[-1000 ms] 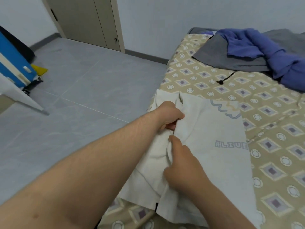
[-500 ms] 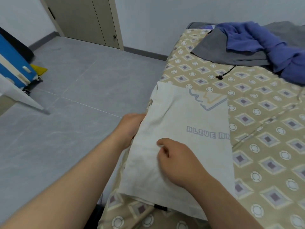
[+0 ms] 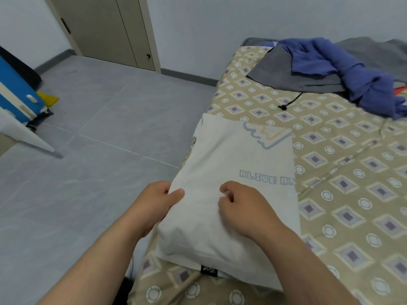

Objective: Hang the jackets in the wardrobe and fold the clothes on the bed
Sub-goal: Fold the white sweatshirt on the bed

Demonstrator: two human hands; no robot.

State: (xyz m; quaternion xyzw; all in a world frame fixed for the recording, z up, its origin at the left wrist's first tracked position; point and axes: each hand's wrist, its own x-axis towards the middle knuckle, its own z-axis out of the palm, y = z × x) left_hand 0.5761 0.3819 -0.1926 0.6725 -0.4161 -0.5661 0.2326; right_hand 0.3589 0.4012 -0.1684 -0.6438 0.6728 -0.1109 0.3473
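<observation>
The white T-shirt [image 3: 237,164] lies folded at the left edge of the bed [image 3: 352,194]. The left grip [image 3: 158,199] pinches its left border, thumb on top. The right grip [image 3: 244,205] rests on it with fingers curled; I cannot tell whether it holds cloth. A blue garment [image 3: 343,69] and a grey garment [image 3: 286,73] lie beyond.

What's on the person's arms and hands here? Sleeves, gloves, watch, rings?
Nothing worn shows. The left forearm and right forearm are bare to the frame edge, no sleeve in view. The left hand and right hand are ungloved, with no watch, band or ring visible.
</observation>
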